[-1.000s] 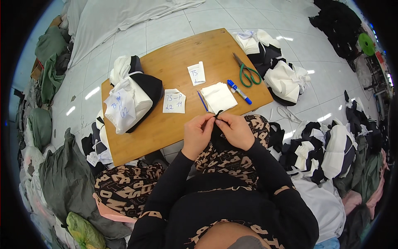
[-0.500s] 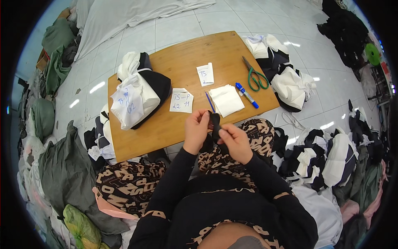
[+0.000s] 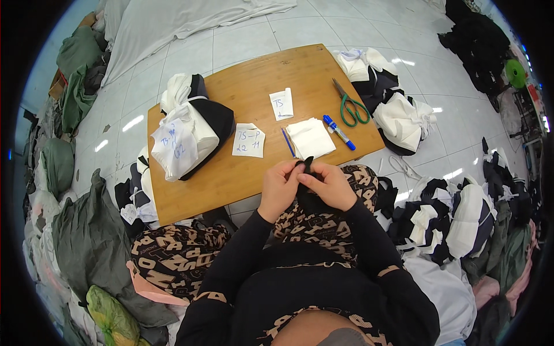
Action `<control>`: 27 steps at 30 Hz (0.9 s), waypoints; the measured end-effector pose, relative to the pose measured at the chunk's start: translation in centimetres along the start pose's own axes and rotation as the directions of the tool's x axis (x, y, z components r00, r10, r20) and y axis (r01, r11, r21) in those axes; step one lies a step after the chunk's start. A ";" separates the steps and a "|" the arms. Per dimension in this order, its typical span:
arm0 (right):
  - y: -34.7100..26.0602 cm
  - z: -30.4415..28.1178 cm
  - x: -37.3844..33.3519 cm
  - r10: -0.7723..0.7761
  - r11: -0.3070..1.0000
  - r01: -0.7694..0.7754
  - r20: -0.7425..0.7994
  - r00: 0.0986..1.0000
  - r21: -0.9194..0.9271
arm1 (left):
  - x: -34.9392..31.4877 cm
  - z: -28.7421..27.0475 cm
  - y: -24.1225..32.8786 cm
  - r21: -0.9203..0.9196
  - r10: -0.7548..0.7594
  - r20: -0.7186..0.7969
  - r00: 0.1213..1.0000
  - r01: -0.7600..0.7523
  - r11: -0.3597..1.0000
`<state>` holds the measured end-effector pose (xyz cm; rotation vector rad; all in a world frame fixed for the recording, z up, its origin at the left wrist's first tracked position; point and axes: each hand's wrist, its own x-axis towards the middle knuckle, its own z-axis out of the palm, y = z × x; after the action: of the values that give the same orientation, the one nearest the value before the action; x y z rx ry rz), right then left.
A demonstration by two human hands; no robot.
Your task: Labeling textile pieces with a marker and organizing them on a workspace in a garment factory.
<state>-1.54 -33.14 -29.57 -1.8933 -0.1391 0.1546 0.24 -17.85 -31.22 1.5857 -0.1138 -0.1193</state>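
Black cloth [image 3: 309,164], at the table's near edge, was pinched by thumb and fingers of the left hand [image 3: 280,185] and the right hand [image 3: 332,185], both nearly closed. Beyond, on the wooden table [image 3: 248,86], lay folded white cloth [image 3: 311,139]; green-handled scissors [image 3: 344,98] flanked the right edge, a tied bundle [image 3: 199,135] the left.

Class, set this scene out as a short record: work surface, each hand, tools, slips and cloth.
Surface: wooden table
Left hand: pinching black fabric
Right hand: pinching the same fabric
Tools: green-handled scissors, blue marker, thin blue pen
Slips: two handwritten, one nearer the tied bundle
Cloth: folded white pile beside the pen; tied bundle at the table's left
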 end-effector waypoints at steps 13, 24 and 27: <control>-2.5 0.1 -4.5 -0.158 0.985 0.158 -0.007 0.987 0.074 | 3.4 -1.6 -0.2 -0.412 -0.167 -0.130 0.977 0.100 0.905; -6.1 -3.2 0.4 -0.310 0.911 0.268 -0.089 0.947 -0.313 | 0.6 -0.3 4.6 -0.135 0.122 -0.076 0.990 -0.131 0.982; -4.9 -2.0 0.8 -0.332 0.857 0.297 -0.012 0.943 -0.420 | 1.2 -0.6 3.4 -0.106 0.126 -0.142 0.982 -0.142 0.984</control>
<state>-0.46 -33.27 -24.29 -2.2645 -0.4532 -0.1961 1.52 -17.48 -27.78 1.4612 -0.1059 0.0853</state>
